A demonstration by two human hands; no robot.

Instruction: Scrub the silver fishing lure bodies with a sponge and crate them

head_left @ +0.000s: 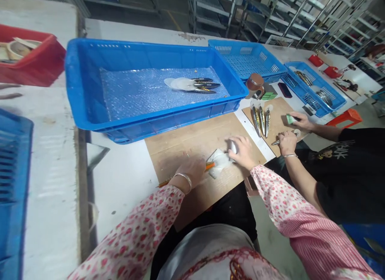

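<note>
My left hand is closed round a fishing lure; its orange part shows past my fingers, and a striped gold end sticks out behind my wrist. A pale, cloudy clear piece, apparently the lure's lip, lies in front of it over the cardboard sheet. My right hand grips a small white piece beside that lip; its exact kind is unclear. Inside the large blue tub, several dark and gold lures with round clear lips lie on bubble wrap.
At right, a co-worker's hands hold a lure and a green-white block over another board, where three lures lie. Behind stand a brown mug, green blocks and blue baskets. A red bin sits far left.
</note>
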